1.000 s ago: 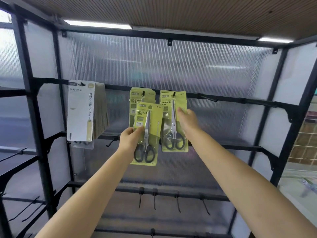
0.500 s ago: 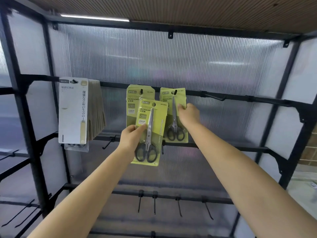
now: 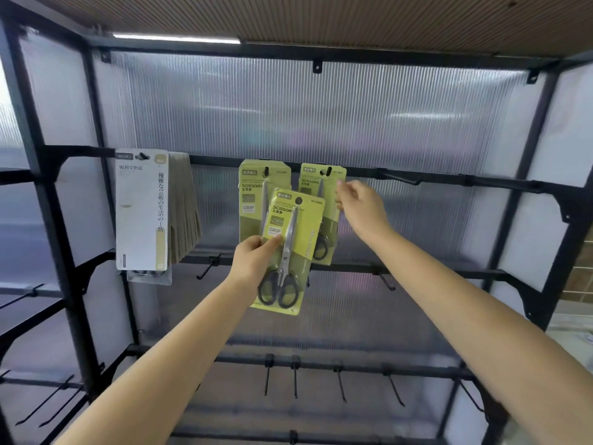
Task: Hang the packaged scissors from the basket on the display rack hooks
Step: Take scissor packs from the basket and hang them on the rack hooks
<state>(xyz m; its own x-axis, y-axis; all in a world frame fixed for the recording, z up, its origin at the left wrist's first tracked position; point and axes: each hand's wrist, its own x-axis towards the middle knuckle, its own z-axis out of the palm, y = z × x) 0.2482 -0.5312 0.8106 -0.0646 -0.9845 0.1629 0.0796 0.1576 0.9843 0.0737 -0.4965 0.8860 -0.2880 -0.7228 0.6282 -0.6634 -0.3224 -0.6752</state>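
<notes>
Gripping a yellow-green carded pack of black-handled scissors (image 3: 287, 255) by its left edge, the left hand (image 3: 253, 256) holds it tilted in front of the rack, below the top black metal rail (image 3: 449, 181) and overlapping two matching packs already hung there: the left hung scissors pack (image 3: 256, 194) and the right hung scissors pack (image 3: 322, 187). The likeliest slip, in my judgement, is missing the hook: the held card's round hang hole (image 3: 298, 200) sits lower than, and between, the two occupied hooks, and with the card tilted the hole could catch on the hook tip, or bump a hung pack off its hook. A one-sided pinch (thumb on the front, fingers behind) also lets the card swivel. The free black hook (image 3: 404, 178) further right on the same rail looks like another candidate. The right hand (image 3: 359, 207) is raised with the arm stretched forward, fingers loosely curled at the right edge of the right hung pack; whether it pinches that card or merely touches it I cannot tell. A white carded bundle (image 3: 141, 210) hangs well to the left. No basket is in view.
</notes>
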